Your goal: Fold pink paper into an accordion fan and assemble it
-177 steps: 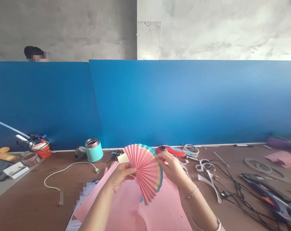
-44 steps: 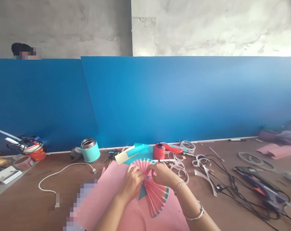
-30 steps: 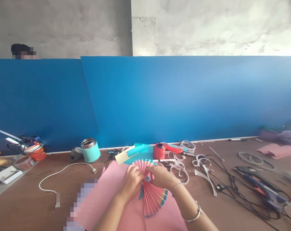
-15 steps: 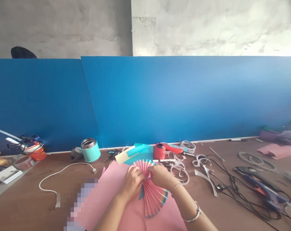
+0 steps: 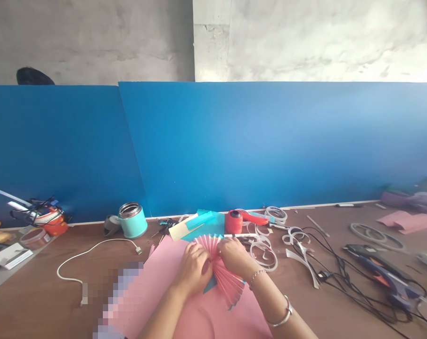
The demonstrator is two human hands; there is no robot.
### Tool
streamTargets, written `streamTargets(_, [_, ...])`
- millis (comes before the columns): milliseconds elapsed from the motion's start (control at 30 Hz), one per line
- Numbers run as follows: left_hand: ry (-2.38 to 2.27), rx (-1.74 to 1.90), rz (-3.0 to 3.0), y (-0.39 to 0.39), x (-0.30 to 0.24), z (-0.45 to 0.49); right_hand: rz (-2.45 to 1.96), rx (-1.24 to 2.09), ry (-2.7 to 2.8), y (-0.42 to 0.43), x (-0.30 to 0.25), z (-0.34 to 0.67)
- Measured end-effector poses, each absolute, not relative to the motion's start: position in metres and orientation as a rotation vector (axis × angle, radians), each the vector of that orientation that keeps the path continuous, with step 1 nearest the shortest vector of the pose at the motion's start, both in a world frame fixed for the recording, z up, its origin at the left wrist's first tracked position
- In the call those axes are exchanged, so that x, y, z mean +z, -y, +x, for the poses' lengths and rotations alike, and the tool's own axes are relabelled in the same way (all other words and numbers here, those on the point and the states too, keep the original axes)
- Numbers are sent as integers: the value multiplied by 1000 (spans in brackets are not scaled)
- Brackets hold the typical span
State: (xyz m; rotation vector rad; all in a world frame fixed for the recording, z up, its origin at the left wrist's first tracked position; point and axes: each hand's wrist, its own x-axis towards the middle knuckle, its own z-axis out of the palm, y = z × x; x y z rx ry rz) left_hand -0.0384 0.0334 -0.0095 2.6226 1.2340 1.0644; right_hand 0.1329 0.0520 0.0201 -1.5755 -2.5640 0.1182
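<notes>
A pleated pink paper fan [image 5: 229, 281] with blue and cream edging spreads above and below my hands. My left hand [image 5: 194, 268] grips it near its gathered middle from the left, fingers curled. From the right, my right hand [image 5: 233, 254] closes on the folds by the same middle, its fingertips partly hidden. Beneath lies a large sheet of pink paper [image 5: 160, 278], and a bit of blue paper [image 5: 209, 285] shows under the fan. Just beyond are blue and cream paper pieces [image 5: 194, 225].
A red tape dispenser [image 5: 234, 222] stands behind the fan, by curled white strips [image 5: 265, 254]. To the left are a turquoise flask [image 5: 133, 221] and a white cable [image 5: 93, 247]. Black cords and a dark tool [image 5: 386, 273] lie right. A blue partition [image 5: 234, 146] borders the table.
The lower part of the fan has drawn in narrower and swung slightly to the right. Both hands stay at its middle, with only small finger shifts.
</notes>
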Motion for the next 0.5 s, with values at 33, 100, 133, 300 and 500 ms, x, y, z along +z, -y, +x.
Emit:
streamTargets(33, [-1270,1065,2599,-32,-8,-38,-1578,106,2555,-52,19,133])
streamTargets(100, [-1331,1068,2552,-30,-4,-37,-1588,76,2530,-53,18,134])
streamTargets(133, [-1342,1072,2532,-30,-3,-37,-1591,57,2513,-53,18,134])
streamTargets(300, [-1290,1135,2484,-33,-6,-42,-1552,-12,2450,-57,15,135])
streamTargets(500, [-1342,1165,2504,-41,-17,-44,-1552,13,2467,-56,18,134])
